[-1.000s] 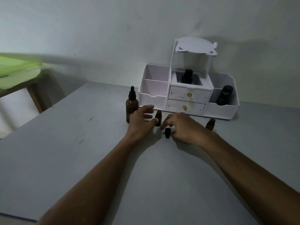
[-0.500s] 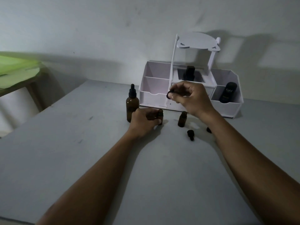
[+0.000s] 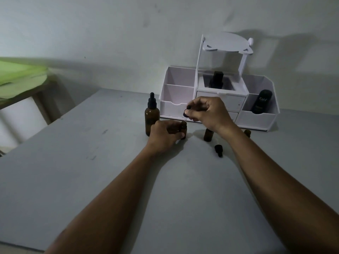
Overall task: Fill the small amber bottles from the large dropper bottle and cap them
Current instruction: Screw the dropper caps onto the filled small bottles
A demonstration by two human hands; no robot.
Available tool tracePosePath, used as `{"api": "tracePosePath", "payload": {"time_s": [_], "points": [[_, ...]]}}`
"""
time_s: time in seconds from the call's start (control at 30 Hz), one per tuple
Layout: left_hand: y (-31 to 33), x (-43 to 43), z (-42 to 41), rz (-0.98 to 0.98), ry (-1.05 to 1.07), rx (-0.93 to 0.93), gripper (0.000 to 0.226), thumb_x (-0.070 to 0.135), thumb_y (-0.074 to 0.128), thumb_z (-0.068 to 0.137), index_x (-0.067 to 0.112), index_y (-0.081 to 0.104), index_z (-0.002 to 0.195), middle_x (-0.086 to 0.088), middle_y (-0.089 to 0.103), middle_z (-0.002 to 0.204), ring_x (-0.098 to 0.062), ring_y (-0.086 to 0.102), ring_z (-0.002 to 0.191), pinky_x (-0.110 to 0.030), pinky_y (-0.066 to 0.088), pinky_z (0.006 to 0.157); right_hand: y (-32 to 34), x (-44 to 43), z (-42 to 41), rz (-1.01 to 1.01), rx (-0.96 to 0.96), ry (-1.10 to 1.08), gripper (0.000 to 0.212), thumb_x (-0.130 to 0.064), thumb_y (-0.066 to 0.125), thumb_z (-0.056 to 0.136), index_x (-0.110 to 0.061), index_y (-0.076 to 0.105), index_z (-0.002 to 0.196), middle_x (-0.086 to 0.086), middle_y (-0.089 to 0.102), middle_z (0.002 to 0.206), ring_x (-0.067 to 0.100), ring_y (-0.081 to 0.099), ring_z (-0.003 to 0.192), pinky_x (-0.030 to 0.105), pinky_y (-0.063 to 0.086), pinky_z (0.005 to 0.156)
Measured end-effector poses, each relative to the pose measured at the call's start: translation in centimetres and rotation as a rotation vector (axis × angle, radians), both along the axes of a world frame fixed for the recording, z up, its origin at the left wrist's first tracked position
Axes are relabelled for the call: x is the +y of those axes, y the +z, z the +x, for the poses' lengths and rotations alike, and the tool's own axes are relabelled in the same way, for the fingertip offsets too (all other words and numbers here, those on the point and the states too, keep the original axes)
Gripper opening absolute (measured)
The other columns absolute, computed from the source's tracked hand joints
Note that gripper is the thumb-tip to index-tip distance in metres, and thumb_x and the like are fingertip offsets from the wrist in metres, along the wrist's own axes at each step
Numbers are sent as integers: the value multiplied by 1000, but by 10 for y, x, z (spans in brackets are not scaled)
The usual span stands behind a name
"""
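Left hand (image 3: 165,133): curled round a small bottle (image 3: 184,128) stood upright on the table (image 3: 91,162). The large bottle (image 3: 151,118), capped, is set just beside it at 11 o'clock.
Right hand (image 3: 207,111): a dropper cap (image 3: 186,112) is pinched just above that bottle's mouth, at 12 o'clock.
Second bottle (image 3: 208,135): at 3 o'clock.
Loose cap (image 3: 218,150): at 4 o'clock.
Third bottle (image 3: 247,133): half hidden by the forearm.
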State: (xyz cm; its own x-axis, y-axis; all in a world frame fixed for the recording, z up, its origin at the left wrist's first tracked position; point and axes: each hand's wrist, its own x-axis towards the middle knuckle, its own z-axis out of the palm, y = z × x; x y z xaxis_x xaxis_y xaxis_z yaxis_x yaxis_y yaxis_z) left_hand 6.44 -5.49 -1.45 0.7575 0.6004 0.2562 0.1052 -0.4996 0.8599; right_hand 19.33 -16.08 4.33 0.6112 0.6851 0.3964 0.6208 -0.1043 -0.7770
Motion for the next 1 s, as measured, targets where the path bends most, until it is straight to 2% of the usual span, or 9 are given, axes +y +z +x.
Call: {"api": "tracePosePath", "payload": {"time_s": [0.1,0.23,0.37,0.43,0.5,0.63,0.73,0.87,1.0], "points": [[-4,1,2,-30,1,-11,42,8,76,84,8,67,125,-3,72,118,4,61,84,4,42,72,-6,2,0,-76,-45,-1,15,-15,82,79,-11,76,92,2,76,84,14,73,74,28,62,73],[-7,3,4,-77,-2,-28,39,8,76,84,11,69,122,2,74,112,13,61,78,-4,48,80,-12,5,-5,-174,-126,-36,18,-22,83,79,-14,75,93,-1,73,85,6,69,73,16,55,67],[-7,5,4,-90,-3,-22,38,7,75,84,11,70,121,5,74,108,13,61,76,0,44,68,-9,5,-8,-182,-169,-36,34,-25,83,78,-14,72,108,-2,71,94,9,68,80,17,54,73],[-8,4,4,-102,-12,-15,36,7,74,85,10,70,121,7,73,106,9,62,79,-2,45,67,-7,4,-8,-187,-191,9,39,-17,82,79,-15,71,116,0,73,104,11,69,88,19,56,79],[-8,5,4,-103,-21,-19,35,8,74,86,11,70,120,7,73,106,8,62,81,-2,46,66,-8,4,-8,-212,-215,32,34,-9,79,81,-14,73,114,3,74,109,11,69,91,19,55,85],[-7,7,4,-105,-27,-15,33,10,74,85,12,71,118,3,75,106,6,64,83,-14,50,83,-10,6,-8,-218,-209,-2,27,-17,81,80,-12,75,106,7,75,105,14,69,89,21,55,84],[-5,5,3,-125,-32,-18,32,7,73,86,11,71,117,11,72,93,6,64,80,-5,50,67,-9,6,-10,-221,-204,15,38,-22,83,79,-11,72,114,6,74,109,18,70,94,25,57,86],[-6,4,4,-136,-35,-23,31,5,72,87,11,71,117,20,66,85,10,62,72,-2,48,61,-11,8,-10,-260,-226,47,35,-12,78,83,-13,71,117,7,72,116,14,67,99,32,56,96],[-7,8,5,-99,-30,-16,33,10,75,85,13,71,118,11,72,97,11,62,77,-4,50,70,-11,9,-10,-267,-223,0,37,-23,81,81,-11,72,115,8,73,113,18,69,97,22,51,86]]}}
